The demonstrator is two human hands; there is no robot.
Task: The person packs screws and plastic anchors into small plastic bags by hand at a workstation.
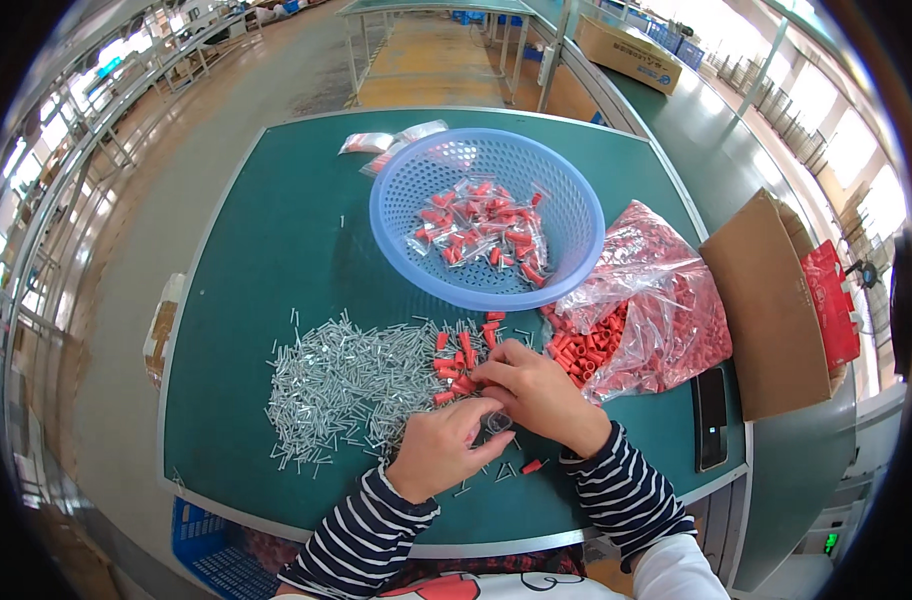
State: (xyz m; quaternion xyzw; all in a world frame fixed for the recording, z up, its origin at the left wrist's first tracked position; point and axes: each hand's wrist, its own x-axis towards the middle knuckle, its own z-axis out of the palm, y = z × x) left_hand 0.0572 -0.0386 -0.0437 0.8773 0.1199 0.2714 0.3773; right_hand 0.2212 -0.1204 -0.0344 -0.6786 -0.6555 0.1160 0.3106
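My left hand (438, 447) is curled round a small clear plastic bag (497, 422), with thumb and forefinger on either side of it. Just above and to the right, my right hand (538, 388) has its fingertips pinched together beside the red plastic plugs (463, 352); what they hold is hidden. Left of the plugs spreads a big heap of silver screws (351, 385). A single red plug (533, 466) and a few loose screws (504, 470) lie just below my hands.
A blue perforated basket (391, 235) with bagged red pieces stands at the far middle. Right of it slumps a large clear bag of red plugs (666, 300). A phone (710, 420) and cardboard box (771, 310) flank the right edge. Small white packets (366, 143) lie behind.
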